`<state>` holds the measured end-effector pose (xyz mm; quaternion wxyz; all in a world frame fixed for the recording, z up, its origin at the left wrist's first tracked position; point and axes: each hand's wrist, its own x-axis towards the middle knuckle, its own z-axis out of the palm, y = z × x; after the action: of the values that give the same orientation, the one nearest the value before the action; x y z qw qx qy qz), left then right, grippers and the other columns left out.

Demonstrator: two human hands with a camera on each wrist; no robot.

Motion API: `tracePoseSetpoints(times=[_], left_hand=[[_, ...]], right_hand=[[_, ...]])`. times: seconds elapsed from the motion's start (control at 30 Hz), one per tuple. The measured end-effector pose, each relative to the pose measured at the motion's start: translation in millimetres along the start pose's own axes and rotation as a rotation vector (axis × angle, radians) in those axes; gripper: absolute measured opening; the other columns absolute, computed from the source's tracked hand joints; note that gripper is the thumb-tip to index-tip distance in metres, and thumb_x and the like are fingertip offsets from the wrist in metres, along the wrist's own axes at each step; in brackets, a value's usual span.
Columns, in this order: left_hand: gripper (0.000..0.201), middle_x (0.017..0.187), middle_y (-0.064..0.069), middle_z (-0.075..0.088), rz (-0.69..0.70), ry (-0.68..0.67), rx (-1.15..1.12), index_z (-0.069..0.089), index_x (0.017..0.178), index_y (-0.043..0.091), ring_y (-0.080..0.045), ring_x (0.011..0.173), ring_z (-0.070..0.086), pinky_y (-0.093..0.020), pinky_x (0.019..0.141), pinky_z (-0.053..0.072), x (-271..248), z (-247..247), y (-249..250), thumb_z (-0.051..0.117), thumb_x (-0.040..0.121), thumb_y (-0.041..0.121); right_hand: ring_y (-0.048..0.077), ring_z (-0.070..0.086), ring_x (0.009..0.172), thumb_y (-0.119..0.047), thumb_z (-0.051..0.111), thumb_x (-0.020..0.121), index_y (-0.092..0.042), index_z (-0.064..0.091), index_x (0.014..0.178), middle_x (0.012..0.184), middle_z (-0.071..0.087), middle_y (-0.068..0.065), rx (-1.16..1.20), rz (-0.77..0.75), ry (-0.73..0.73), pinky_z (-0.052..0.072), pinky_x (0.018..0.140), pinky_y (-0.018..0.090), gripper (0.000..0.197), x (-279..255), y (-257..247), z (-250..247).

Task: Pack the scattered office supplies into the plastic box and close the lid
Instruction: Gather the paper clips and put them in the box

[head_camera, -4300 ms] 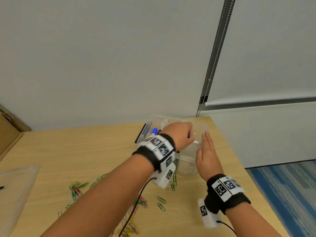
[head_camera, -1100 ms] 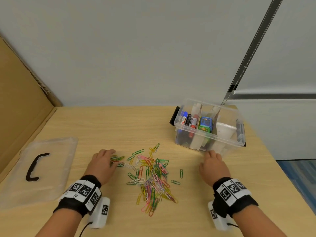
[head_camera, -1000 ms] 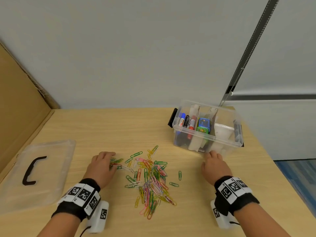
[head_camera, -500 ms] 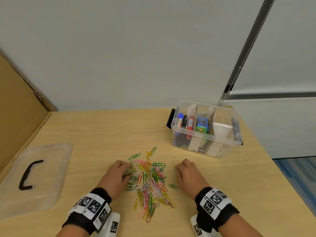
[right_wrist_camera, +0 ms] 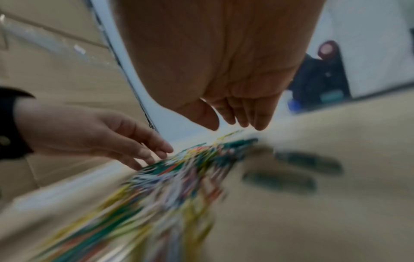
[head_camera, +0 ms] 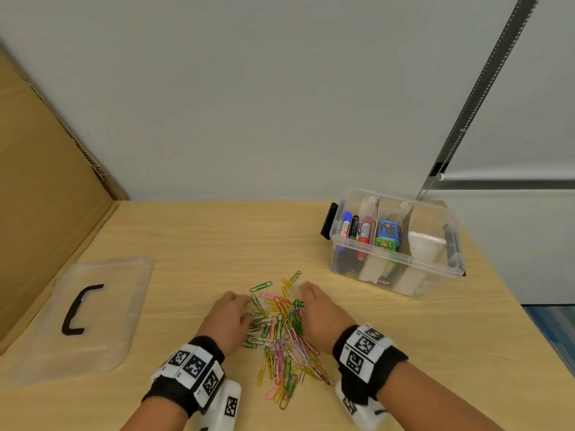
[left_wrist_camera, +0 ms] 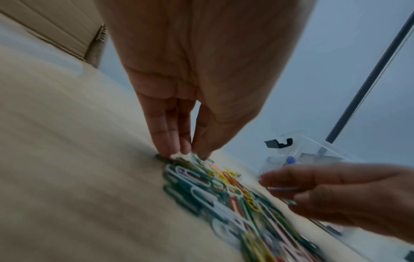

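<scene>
On the counter, left hand and right hand, fingers straight, flank the paper clips; gathering step, next scoop them into the plastic box nearby.

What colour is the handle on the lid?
Black handle on the clear lid; head view shows it best.

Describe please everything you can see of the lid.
The lid is a clear, slightly frosted plastic rectangle with rounded corners and a raised rim. A black C-shaped handle lies flat at its middle. It rests flat on the wooden table, at the far left near the cardboard wall, well apart from the box. Neither hand touches it, and nothing lies on it.
</scene>
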<state>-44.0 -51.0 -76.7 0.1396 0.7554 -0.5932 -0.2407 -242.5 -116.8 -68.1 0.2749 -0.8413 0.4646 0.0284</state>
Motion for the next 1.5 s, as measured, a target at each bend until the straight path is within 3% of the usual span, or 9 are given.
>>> tracePoseSetpoints(times=[0.1, 0.23, 0.37, 0.43, 0.57, 0.7, 0.9, 1.3, 1.5], left_hand=[[0.052, 0.141, 0.0, 0.038, 0.035, 0.029, 0.081, 0.033, 0.145, 0.019, -0.019, 0.127, 0.036, -0.031, 0.108, 0.036, 17.7, -11.2, 6.5, 0.046, 0.095, 0.019], [0.054, 0.147, 0.0, 0.03, 0.16, -0.141, 0.223, 0.024, 0.148, 0.02, -0.021, 0.131, 0.029, -0.037, 0.11, 0.032, 34.8, -9.7, 14.9, 0.04, 0.097, 0.028], [0.046, 0.14, 0.003, 0.035, 0.23, -0.178, 0.307, 0.032, 0.144, 0.026, -0.019, 0.123, 0.032, -0.037, 0.105, 0.035, 27.6, -8.3, 4.5, 0.035, 0.099, 0.03], [0.047, 0.139, 0.005, 0.035, 0.26, -0.196, 0.304, 0.031, 0.145, 0.028, -0.016, 0.122, 0.031, -0.034, 0.105, 0.035, 16.5, -6.7, -1.5, 0.033, 0.099, 0.038], [0.067, 0.135, 0.01, 0.031, 0.265, -0.256, 0.271, 0.024, 0.146, 0.033, -0.011, 0.12, 0.028, -0.03, 0.107, 0.031, -5.8, -3.0, -12.5, 0.051, 0.088, 0.053], [0.054, 0.121, 0.013, 0.043, 0.254, -0.137, 0.165, 0.041, 0.139, 0.035, -0.005, 0.106, 0.038, -0.018, 0.096, 0.034, -12.7, 2.2, -12.0, 0.059, 0.088, 0.038], [0.033, 0.097, 0.015, 0.045, 0.215, -0.091, 0.206, 0.058, 0.125, 0.035, -0.011, 0.098, 0.055, -0.018, 0.077, 0.036, -12.1, 1.6, 1.2, 0.056, 0.092, 0.03], [0.028, 0.096, 0.007, 0.061, 0.164, 0.006, 0.078, 0.064, 0.117, 0.039, -0.009, 0.086, 0.054, -0.02, 0.072, 0.039, -18.0, -10.2, 2.1, 0.06, 0.09, 0.034], [0.027, 0.091, 0.009, 0.064, 0.187, 0.083, -0.038, 0.069, 0.112, 0.032, -0.007, 0.084, 0.057, -0.025, 0.077, 0.048, -14.2, -18.7, 10.2, 0.066, 0.085, 0.034]], right_hand=[[0.022, 0.007, 0.147, -0.008, 0.039, 0.092, -0.014, 0.01, 0.152, 0.16, 0.003, 0.004, -0.1, -0.066, 0.026, 0.02, 0.119, 0.039, 0.066, 32.1, -1.6, -14.4], [0.025, 0.004, 0.148, -0.01, 0.038, 0.094, -0.016, 0.013, 0.152, 0.16, 0.004, 0.005, -0.276, -0.161, -0.121, 0.014, 0.12, 0.04, 0.064, 54.5, -1.3, -11.7], [0.025, 0.026, 0.134, -0.012, 0.041, 0.093, -0.015, 0.028, 0.146, 0.149, 0.025, 0.006, -0.288, -0.207, -0.054, 0.038, 0.106, 0.041, 0.055, 38.7, 10.6, -8.8], [0.021, 0.03, 0.128, -0.029, 0.04, 0.097, -0.019, 0.031, 0.145, 0.142, 0.031, 0.002, -0.256, -0.233, -0.012, 0.04, 0.102, 0.037, 0.049, 22.9, 21.0, -7.9], [0.015, 0.026, 0.127, -0.061, 0.054, 0.082, -0.023, 0.027, 0.147, 0.139, 0.029, -0.004, -0.203, -0.22, -0.131, 0.035, 0.107, 0.033, 0.08, -7.4, 33.2, -7.3], [0.017, 0.029, 0.119, -0.043, 0.06, 0.086, -0.027, 0.037, 0.14, 0.13, 0.034, -0.002, -0.195, -0.238, -0.039, 0.032, 0.103, 0.028, 0.062, -16.5, 32.9, 2.8], [0.026, 0.039, 0.11, -0.004, 0.041, 0.093, -0.018, 0.047, 0.128, 0.123, 0.045, 0.005, -0.277, -0.198, 0.034, 0.04, 0.091, 0.035, 0.039, -13.3, 22.2, 6.5], [0.024, 0.053, 0.107, -0.011, 0.046, 0.095, -0.014, 0.057, 0.12, 0.116, 0.06, 0.005, 0.001, -0.084, 0.129, 0.043, 0.09, 0.03, 0.027, -16.6, 26.0, 2.0], [0.01, 0.059, 0.078, -0.014, 0.055, 0.094, -0.018, 0.059, 0.103, 0.093, 0.058, -0.005, 0.381, -0.053, 0.21, 0.05, 0.071, 0.017, 0.011, -44.3, 24.5, -41.4]])
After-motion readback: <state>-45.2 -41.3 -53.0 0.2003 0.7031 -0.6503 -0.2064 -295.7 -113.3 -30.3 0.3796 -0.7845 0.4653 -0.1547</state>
